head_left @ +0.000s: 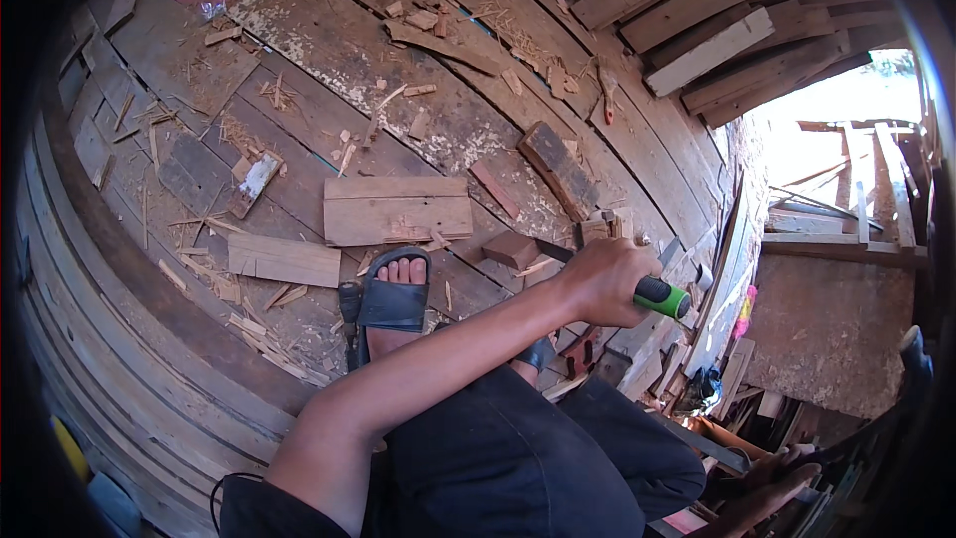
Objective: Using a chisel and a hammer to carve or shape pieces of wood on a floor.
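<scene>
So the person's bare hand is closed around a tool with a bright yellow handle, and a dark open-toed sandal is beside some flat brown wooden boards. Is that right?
Not quite: the head view shows a green-and-black handle, not a yellow one. The person's bare hand is closed around the tool, and a dark open-toed sandal is beside flat brown wooden boards.

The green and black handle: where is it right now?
In the head view, the green and black handle is right of centre, gripped by the left hand and jutting out at its right.
</scene>
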Demonstrator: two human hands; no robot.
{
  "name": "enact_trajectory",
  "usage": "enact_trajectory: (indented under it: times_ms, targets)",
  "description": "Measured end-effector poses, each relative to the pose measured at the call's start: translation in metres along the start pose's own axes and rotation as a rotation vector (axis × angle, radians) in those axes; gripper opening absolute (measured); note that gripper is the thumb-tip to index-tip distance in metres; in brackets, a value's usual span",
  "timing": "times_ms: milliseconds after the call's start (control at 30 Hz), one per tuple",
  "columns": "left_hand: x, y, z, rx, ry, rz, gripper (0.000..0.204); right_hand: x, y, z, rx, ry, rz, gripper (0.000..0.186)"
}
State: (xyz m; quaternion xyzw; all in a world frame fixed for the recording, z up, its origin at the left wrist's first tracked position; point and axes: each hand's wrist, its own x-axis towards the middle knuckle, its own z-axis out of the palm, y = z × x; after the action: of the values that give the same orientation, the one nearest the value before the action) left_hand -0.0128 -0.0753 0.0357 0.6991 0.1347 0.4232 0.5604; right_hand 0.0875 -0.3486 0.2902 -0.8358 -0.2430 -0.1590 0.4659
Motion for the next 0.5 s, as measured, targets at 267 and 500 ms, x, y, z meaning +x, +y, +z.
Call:
enact_trajectory:
  times_ms: [267,500]
  targets:
    - [0.000,0.001,0.004,-0.012,0.005,-0.034,0.019,-0.020,0.041,0.010,-0.086,-0.117,0.088,0.050]
    - [0.001,-0.003,0.004,-0.011,-0.001,-0.011,0.018,-0.021,0.018,0.026,-0.003,0.168,0.059,0.056]
